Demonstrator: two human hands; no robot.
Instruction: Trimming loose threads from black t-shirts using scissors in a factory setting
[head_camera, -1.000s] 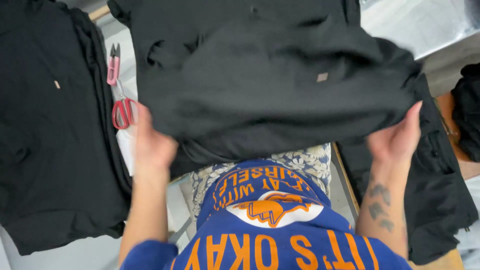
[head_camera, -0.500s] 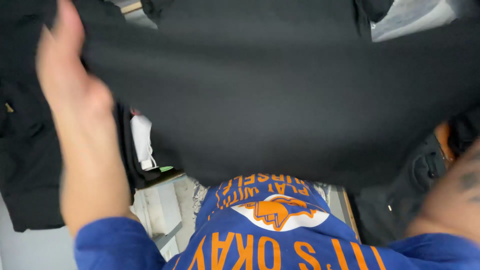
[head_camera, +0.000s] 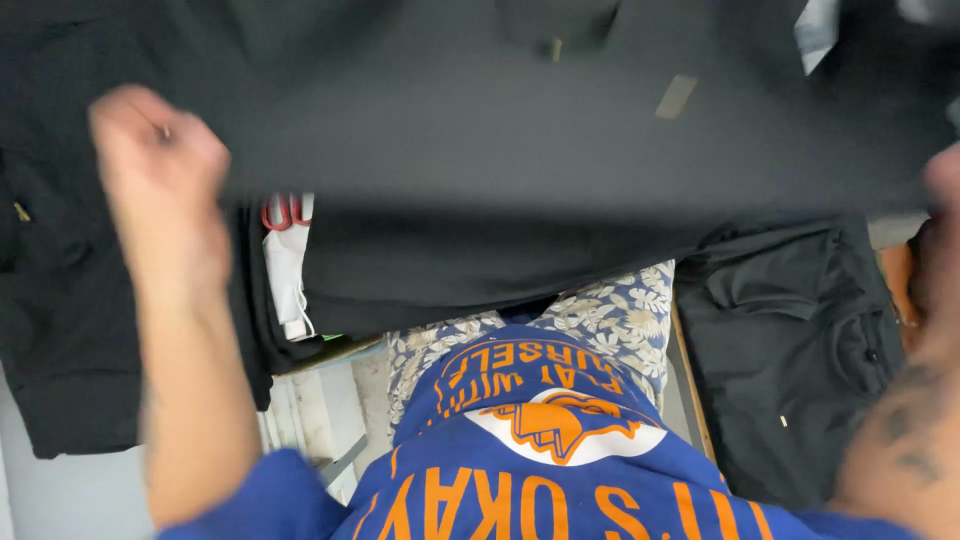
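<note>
A large black garment (head_camera: 520, 150) is stretched wide across the upper half of the head view, blurred by motion. My left hand (head_camera: 165, 190) grips its left edge with closed fingers. My right hand (head_camera: 940, 230) holds the right edge at the frame's border, where only part of the hand and a tattooed forearm show. Below the cloth I see my blue shirt with orange print (head_camera: 540, 450).
Another black garment (head_camera: 60, 340) lies at the left, and a folded black one (head_camera: 790, 360) lies at the right. Red scissor handles (head_camera: 280, 212) and a white item (head_camera: 285, 270) peek out under the held cloth. A wooden table edge (head_camera: 690, 380) runs beside the floral fabric (head_camera: 620, 310).
The black garment has been lifted from a bundle and spread wide. My left hand rose and then dropped a little; my right hand moved out to the right edge.
</note>
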